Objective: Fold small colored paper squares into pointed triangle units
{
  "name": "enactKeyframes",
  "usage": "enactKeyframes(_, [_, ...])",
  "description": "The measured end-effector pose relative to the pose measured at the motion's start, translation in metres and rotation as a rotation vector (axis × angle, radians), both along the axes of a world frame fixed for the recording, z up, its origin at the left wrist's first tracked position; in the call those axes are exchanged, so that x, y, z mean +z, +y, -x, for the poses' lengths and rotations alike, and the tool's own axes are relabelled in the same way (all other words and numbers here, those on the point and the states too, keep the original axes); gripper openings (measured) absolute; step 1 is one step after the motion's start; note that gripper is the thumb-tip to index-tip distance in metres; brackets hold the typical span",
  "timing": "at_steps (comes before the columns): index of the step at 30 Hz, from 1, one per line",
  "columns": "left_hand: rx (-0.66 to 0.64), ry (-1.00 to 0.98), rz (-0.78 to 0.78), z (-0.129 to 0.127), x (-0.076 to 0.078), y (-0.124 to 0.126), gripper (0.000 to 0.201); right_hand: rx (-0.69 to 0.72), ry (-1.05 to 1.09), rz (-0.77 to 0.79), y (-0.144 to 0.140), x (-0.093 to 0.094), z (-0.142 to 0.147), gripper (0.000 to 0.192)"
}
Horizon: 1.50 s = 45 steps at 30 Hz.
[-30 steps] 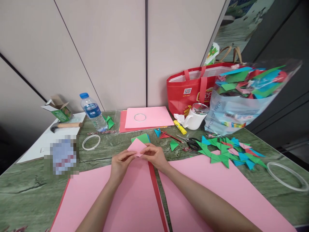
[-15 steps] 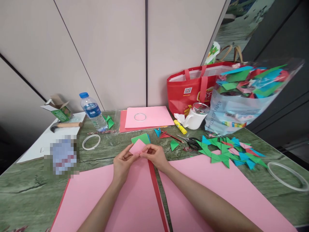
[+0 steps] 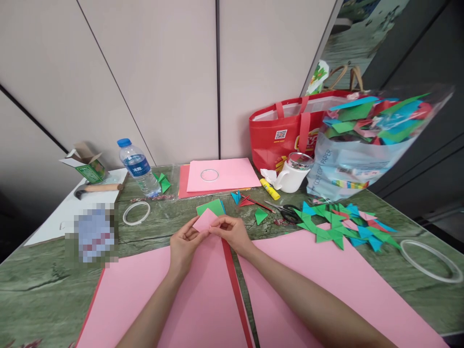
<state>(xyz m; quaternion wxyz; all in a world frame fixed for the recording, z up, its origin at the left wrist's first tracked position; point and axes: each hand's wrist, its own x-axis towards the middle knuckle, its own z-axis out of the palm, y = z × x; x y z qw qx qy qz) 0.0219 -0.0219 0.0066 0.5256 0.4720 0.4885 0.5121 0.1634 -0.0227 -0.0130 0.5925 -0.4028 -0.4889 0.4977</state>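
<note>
Behind the hands (image 3: 208, 237), a bag (image 3: 340, 164) ("COPY PAPER").

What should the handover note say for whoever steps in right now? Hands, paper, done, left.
Left hand: pinches the small pink paper piece at its lower left edge.
Right hand: pinches the same piece from the right; the grip is two-handed and the piece is lifted off the table.
Below: large pink sheets on the green table.
Done: a pile of folded triangles lies to the right, scissors and glue stick behind.
Left: the pink piece is only partly folded.
</note>
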Motion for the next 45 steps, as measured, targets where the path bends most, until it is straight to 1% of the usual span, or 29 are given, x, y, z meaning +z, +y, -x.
enactKeyframes(6, [-0.014, 0.002, 0.048, -0.001, 0.002, 0.000, 0.055, -0.025, -0.026, 0.009, 0.001, -0.001, 0.000, 0.016])
enactKeyframes(11, [0.002, 0.001, 0.047, 0.000, -0.001, 0.001, 0.057, -0.029, -0.036, -0.002, 0.001, 0.000, 0.000, 0.015])
enactKeyframes(15, [-0.007, 0.004, 0.070, 0.000, 0.001, 0.000, 0.058, -0.028, -0.016, 0.020, 0.000, 0.001, 0.001, 0.016])
enactKeyframes(21, [0.021, -0.019, 0.081, -0.001, 0.000, -0.002, 0.055, -0.092, -0.035, 0.050, -0.002, 0.000, 0.004, 0.015])
enactKeyframes(24, [0.050, -0.016, 0.102, -0.002, -0.001, -0.002, 0.055, -0.056, -0.038, 0.067, -0.001, -0.002, 0.005, 0.018])
enactKeyframes(28, [0.090, -0.055, 0.124, -0.001, -0.001, -0.002, 0.054, -0.011, -0.040, 0.049, 0.001, -0.005, 0.005, 0.032])
enactKeyframes(32, [0.060, -0.090, 0.140, 0.000, 0.001, 0.000, 0.046, 0.028, 0.010, 0.059, 0.002, -0.009, 0.006, 0.046])
enactKeyframes(36, [0.000, -0.115, 0.149, 0.000, 0.002, 0.000, 0.038, 0.062, -0.008, 0.060, 0.003, -0.010, 0.006, 0.044])
enactKeyframes(40, [-0.008, -0.082, 0.141, 0.001, -0.002, 0.001, 0.030, 0.081, -0.014, 0.036, 0.002, -0.009, 0.006, 0.042])
enactKeyframes(45, [-0.019, -0.093, 0.180, 0.002, -0.004, 0.001, 0.032, 0.110, -0.010, 0.011, 0.000, -0.008, 0.007, 0.039])
